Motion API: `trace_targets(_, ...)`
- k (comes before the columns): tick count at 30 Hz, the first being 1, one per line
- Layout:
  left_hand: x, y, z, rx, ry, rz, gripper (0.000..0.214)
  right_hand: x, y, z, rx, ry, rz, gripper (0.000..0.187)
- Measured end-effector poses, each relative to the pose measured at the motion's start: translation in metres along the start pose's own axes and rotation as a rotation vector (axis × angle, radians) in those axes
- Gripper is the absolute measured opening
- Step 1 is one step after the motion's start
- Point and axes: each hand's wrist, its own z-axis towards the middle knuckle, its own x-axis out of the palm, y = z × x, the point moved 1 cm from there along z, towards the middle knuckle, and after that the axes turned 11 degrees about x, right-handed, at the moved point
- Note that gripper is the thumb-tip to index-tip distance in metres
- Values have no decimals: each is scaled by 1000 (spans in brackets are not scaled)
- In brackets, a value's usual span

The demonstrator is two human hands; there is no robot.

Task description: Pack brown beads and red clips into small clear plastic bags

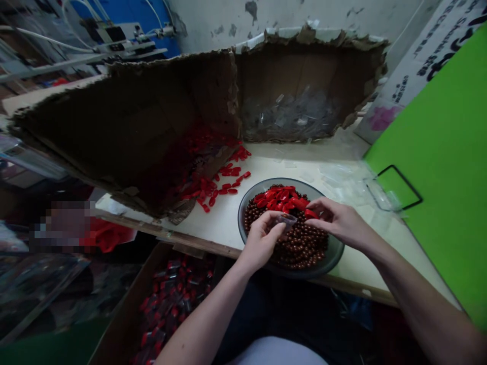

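Note:
Over a grey round basin, my left hand pinches a small clear plastic container between thumb and fingers. Its wider end points right, toward my other hand. My right hand has its thumb and fingertips closed on a red plastic cap, just right of the container and apart from it. Shiny brown beads fill much of the basin below both hands. On top of the beads, at the far side, lies a heap of red caps.
A torn cardboard box at the left spills red caps onto the white table. Behind, another cardboard section holds clear plastic pieces. A green panel stands right. Red-capped containers fill a box below.

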Motion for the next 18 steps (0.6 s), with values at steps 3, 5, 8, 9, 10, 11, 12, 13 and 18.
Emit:
trace_targets(3, 6, 3, 1, -24, 25, -19, 26, 7, 17, -8, -2, -59, 237, 37)
trace_targets(5, 7, 5, 1, -33, 17, -28, 26, 14, 27, -12, -30, -96, 307, 32)
trace_targets(8, 6, 8, 1, -35, 16, -38, 24, 21, 42, -17, -105, -118, 244, 27)
trace_targets(9, 6, 9, 1, -28, 21, -43, 25, 22, 46, -20, -136, -124, 193, 28)
trace_targets(10, 5, 10, 1, -18, 25, -43, 26, 23, 49, -22, -165, -129, 139, 30)
trace_targets(11, 5, 11, 1, -5, 25, -38, 26, 24, 52, -25, -189, -136, 92, 32)
trace_targets(12, 4, 12, 1, 10, 23, -26, 26, 24, 54, -27, -205, -140, 59, 34)
trace_targets(13, 4, 12, 0, 21, 19, -10, 25, 25, 55, -30, -212, -145, 44, 36)
trace_targets(18, 3, 14, -2, 30, 4, 40, 21, 27, 54, -33, -171, -211, 115, 29)
